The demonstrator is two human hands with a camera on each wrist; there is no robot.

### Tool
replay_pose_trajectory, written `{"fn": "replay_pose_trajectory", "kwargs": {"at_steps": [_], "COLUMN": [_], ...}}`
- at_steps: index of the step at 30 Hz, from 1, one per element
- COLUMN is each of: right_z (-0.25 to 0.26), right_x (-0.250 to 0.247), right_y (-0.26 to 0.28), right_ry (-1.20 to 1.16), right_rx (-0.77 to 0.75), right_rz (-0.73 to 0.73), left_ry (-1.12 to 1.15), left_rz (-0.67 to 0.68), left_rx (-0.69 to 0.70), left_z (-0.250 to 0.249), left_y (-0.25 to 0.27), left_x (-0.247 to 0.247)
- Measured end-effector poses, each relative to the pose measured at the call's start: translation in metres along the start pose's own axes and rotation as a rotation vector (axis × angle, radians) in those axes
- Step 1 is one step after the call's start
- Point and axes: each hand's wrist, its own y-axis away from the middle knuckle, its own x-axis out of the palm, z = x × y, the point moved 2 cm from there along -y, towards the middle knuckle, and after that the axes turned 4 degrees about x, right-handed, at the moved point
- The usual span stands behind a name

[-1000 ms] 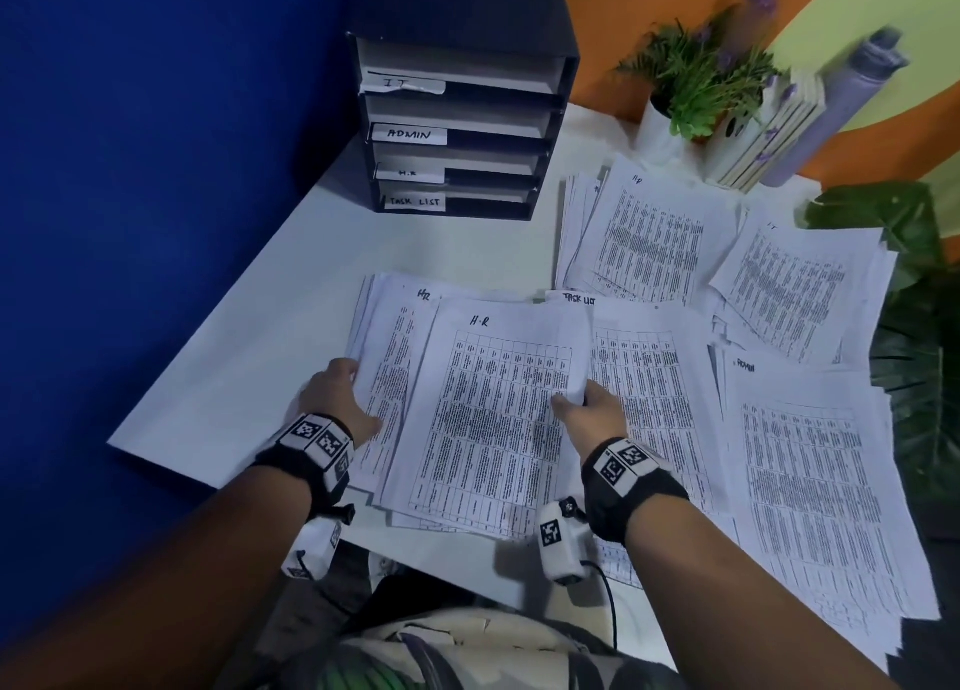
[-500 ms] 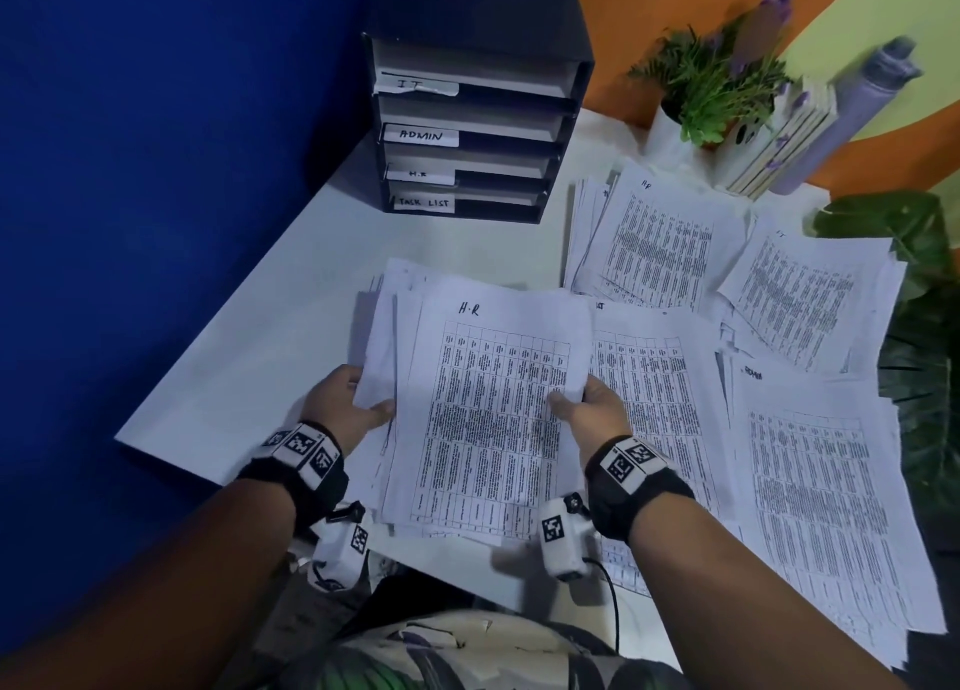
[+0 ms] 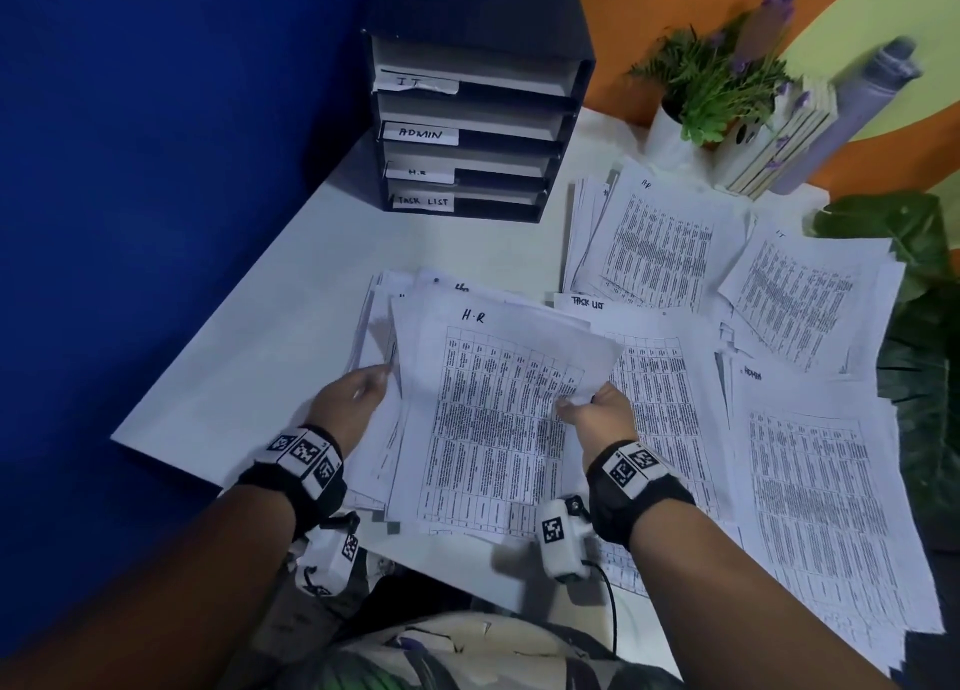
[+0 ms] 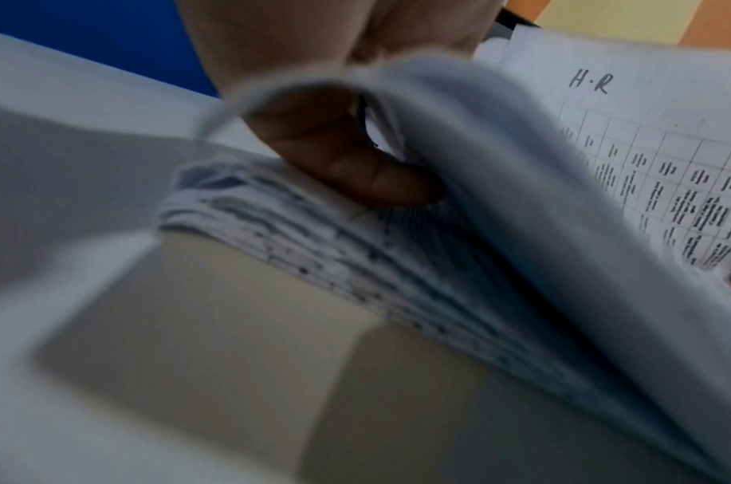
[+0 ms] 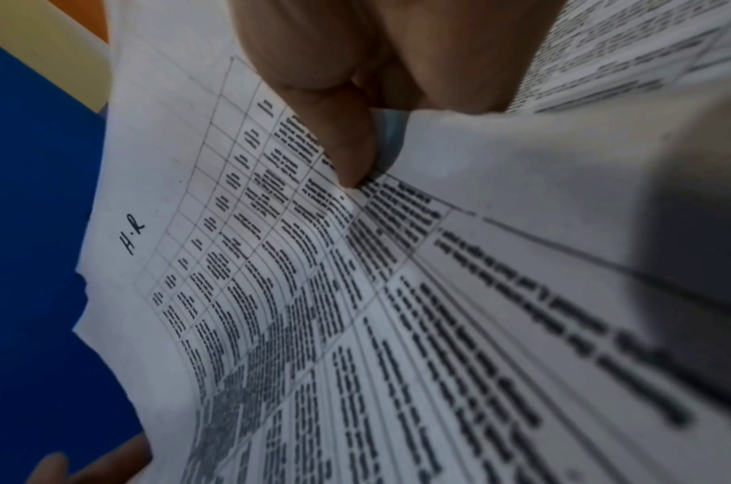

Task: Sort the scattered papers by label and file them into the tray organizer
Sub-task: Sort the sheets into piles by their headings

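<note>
A stack of printed sheets marked H.R is raised off the white table at its near edge, bowed in the middle. My left hand grips its left edge, fingers tucked under the sheets. At the stack's right edge my right hand pinches it, thumb on top. The H.R stack fills the right wrist view. The black tray organizer stands at the back, with slots tagged IT, ADMIN, H.R and TASK LIST.
Other piles lie to the right: a TASK LIST pile, an ADMIN pile, an IT pile and one more behind. A potted plant, books and a grey bottle stand at the back right. A blue wall is left.
Both hands have gathered the H.R sheets together and lifted them off the table; the stack now bows upward and tilts, and my left hand has slid under its left edge.
</note>
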Motion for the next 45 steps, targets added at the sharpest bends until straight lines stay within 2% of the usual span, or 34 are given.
{"fn": "replay_pose_trajectory", "kwargs": {"at_steps": [2, 9, 12, 16, 18, 20, 22, 25, 28, 31, 34, 36, 37, 40, 42, 45], "right_z": [0.001, 0.006, 0.005, -0.001, -0.006, -0.009, -0.012, -0.013, -0.006, -0.004, -0.002, 0.0, 0.001, 0.003, 0.009, 0.017], "right_x": [0.004, 0.002, 0.001, -0.003, -0.004, -0.006, -0.008, -0.013, -0.013, -0.008, -0.005, -0.008, -0.01, -0.012, -0.012, -0.016], "right_y": [0.0, 0.001, -0.002, -0.006, -0.005, -0.004, -0.005, -0.006, -0.001, 0.002, 0.002, 0.002, 0.002, 0.002, 0.006, 0.011], "right_ry": [-0.013, -0.059, -0.05, 0.06, 0.123, 0.117, 0.08, 0.02, -0.079, -0.119, -0.148, -0.135, -0.102, -0.041, -0.069, -0.074], "right_rx": [-0.008, -0.058, -0.055, -0.044, -0.032, -0.008, 0.024, 0.062, 0.06, 0.026, 0.013, -0.01, -0.034, -0.091, -0.094, -0.077], "right_rz": [0.025, 0.077, 0.079, 0.061, 0.042, 0.037, 0.028, 0.031, 0.091, 0.169, 0.134, 0.065, 0.032, -0.018, -0.011, 0.068], "left_ry": [-0.038, -0.089, -0.106, -0.041, -0.087, -0.15, -0.098, -0.049, -0.067, 0.015, 0.228, 0.265, 0.253, -0.037, -0.161, -0.105], "left_rz": [0.034, 0.001, -0.037, -0.089, -0.113, -0.147, -0.158, -0.134, -0.14, -0.056, 0.024, 0.089, 0.141, 0.228, 0.203, 0.047], "left_rx": [-0.023, -0.055, -0.05, -0.089, -0.078, -0.071, -0.087, -0.104, -0.012, -0.012, -0.074, -0.118, -0.135, 0.035, 0.076, 0.059], "left_z": [-0.001, -0.004, -0.005, -0.008, -0.01, -0.008, -0.006, -0.006, -0.008, -0.01, -0.011, -0.018, -0.023, -0.037, -0.039, -0.052], "left_y": [0.0, 0.001, 0.002, 0.004, 0.006, 0.005, 0.006, 0.008, 0.007, 0.006, 0.007, 0.01, 0.011, 0.015, 0.014, 0.011], "left_x": [0.001, 0.001, 0.001, -0.001, -0.002, -0.002, -0.002, -0.001, 0.003, 0.009, 0.015, 0.016, 0.019, 0.03, 0.038, 0.041]}}
